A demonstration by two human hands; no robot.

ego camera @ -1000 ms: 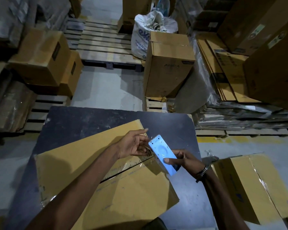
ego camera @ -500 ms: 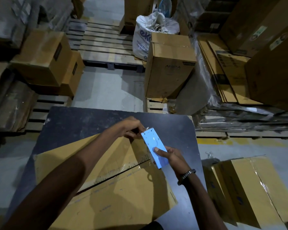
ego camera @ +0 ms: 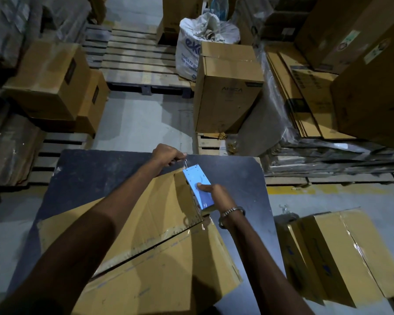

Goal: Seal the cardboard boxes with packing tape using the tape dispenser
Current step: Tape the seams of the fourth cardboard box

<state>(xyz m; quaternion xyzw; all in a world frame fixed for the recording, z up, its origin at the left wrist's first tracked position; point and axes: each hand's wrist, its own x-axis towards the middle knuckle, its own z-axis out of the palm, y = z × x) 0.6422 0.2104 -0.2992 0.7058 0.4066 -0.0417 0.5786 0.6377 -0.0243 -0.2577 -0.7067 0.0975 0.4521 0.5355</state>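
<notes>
Now dispenser [ego camera: 197, 186] in R grip [ego camera: 214, 194]

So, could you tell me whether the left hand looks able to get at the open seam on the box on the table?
Probably yes. The left hand pinches the tape end beyond the box, with nothing lying on the seam; only its own forearm crosses above it.

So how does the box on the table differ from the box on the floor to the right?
The table box has an open centre seam; the floor box has its seam taped over. The table box lies on the dark table under both arms; the floor box sits untouched on the concrete. Both are plain brown cardboard.
</notes>
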